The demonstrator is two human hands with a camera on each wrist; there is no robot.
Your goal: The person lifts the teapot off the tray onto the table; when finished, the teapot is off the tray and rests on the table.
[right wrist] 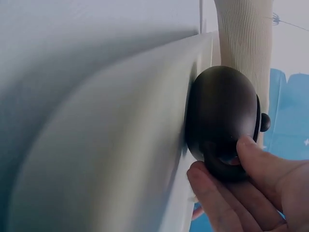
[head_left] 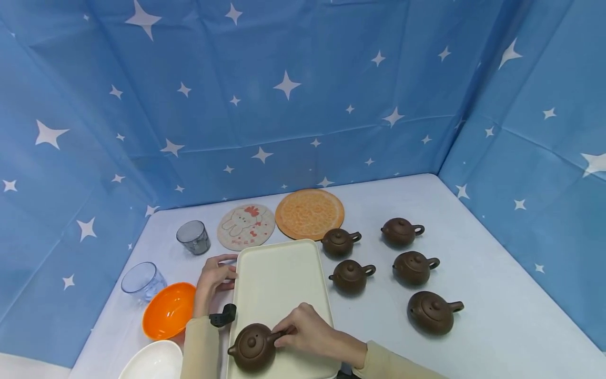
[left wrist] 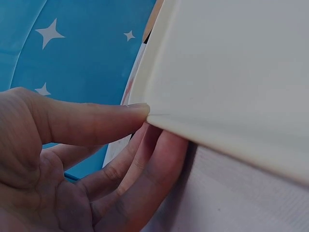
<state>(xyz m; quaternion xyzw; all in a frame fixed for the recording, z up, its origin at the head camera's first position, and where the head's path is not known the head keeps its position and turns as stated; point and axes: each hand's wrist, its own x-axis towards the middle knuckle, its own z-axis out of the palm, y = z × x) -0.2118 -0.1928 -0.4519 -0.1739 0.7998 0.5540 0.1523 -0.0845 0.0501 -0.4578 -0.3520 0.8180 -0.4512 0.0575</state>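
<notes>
A cream rectangular tray (head_left: 279, 279) lies lengthwise in front of me. My left hand (head_left: 215, 279) is at its left side; in the left wrist view the thumb (left wrist: 111, 121) lies on the rim and the fingers curl beneath, pinching the edge. On the near end of the tray is a dark brown teapot (head_left: 254, 348), its spout pointing left. My right hand (head_left: 305, 331) pinches this teapot's handle between thumb and fingers, also seen in the right wrist view, where the teapot body (right wrist: 222, 113) is close to the tray surface.
Several more brown teapots (head_left: 350, 277) stand right of the tray. To the left are a grey glass (head_left: 194, 238), a bluish glass (head_left: 143, 281), an orange bowl (head_left: 169, 311) and a white bowl (head_left: 153, 363). Behind the tray lie a rabbit mat (head_left: 246, 226) and an orange round mat (head_left: 310, 213).
</notes>
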